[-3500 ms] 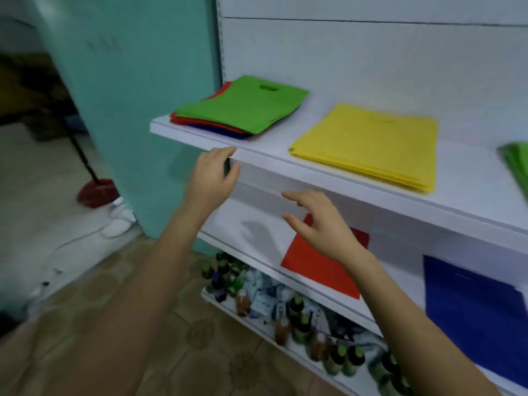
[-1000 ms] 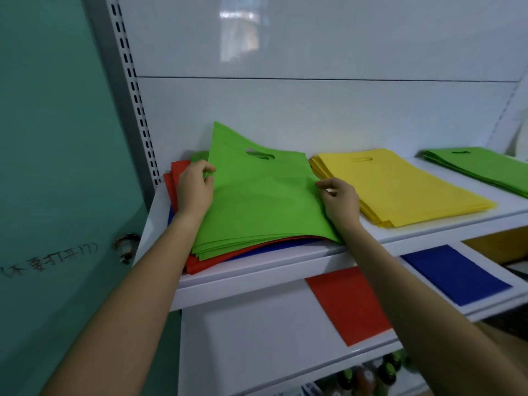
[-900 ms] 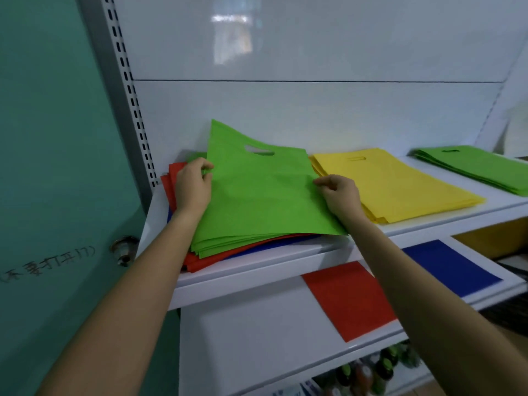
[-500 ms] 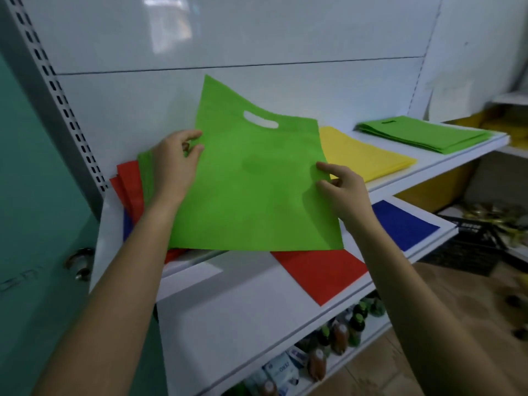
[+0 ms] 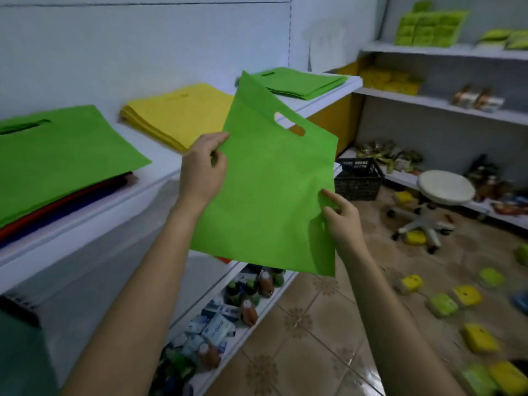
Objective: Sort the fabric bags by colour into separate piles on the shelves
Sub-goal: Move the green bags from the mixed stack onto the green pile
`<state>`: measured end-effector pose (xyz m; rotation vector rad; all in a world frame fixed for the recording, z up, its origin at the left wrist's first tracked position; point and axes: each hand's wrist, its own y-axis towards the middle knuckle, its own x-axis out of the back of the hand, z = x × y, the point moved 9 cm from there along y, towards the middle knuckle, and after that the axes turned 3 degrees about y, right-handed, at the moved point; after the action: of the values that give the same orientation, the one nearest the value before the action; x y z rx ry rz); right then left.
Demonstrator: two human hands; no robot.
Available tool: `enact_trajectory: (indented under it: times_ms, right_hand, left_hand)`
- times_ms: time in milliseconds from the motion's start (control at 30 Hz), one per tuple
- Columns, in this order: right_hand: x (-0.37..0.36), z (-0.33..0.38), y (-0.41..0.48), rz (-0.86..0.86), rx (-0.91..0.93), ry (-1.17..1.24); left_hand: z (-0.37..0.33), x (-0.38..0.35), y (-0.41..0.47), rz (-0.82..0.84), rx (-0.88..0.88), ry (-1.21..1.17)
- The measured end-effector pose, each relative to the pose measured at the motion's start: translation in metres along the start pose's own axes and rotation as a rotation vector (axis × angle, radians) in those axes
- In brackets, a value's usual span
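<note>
A green fabric bag (image 5: 268, 190) with a cut-out handle hangs in the air in front of the shelves. My left hand (image 5: 203, 170) pinches its left edge and my right hand (image 5: 340, 215) pinches its right edge. On the upper shelf (image 5: 160, 178), a mixed pile (image 5: 57, 155) lies at the left, green on top with red and blue edges beneath. The yellow pile (image 5: 177, 112) sits in the middle and a green pile (image 5: 297, 81) lies at the far right end.
A lower shelf holds bottles and packets (image 5: 228, 315). A black crate (image 5: 357, 178) and a white stool (image 5: 440, 192) stand on the tiled floor, with yellow and green packets (image 5: 457, 301) scattered at the right. Side shelves (image 5: 443, 107) carry more goods.
Both hands have lifted the top green bag off the mixed pile and carried it rightward, away from the shelf. My view has swung right toward the room.
</note>
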<state>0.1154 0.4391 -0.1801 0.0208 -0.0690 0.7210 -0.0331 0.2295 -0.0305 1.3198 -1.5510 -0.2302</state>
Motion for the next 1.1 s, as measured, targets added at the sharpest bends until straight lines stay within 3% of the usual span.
enact_trajectory:
  times_ms: [300,600,800,1100]
  right_hand:
    - [0.146,-0.058,0.017,-0.131,0.049,-0.166]
    - [0.245,-0.087,0.05,-0.196,0.018,-0.39]
    - [0.274,-0.072,0.111,-0.26,0.042,-0.438]
    - [0.257,0.003,0.265,-0.308,0.234,-0.536]
  left_hand:
    - [-0.069,-0.168,-0.049,0.198,0.03,-0.052]
    - [-0.112,-0.281,-0.069,0.338,0.152,-0.141]
    - [-0.124,-0.34,-0.023,0.363,0.121,-0.183]
    - [-0.102,-0.389,0.12,0.225,0.045,-0.245]
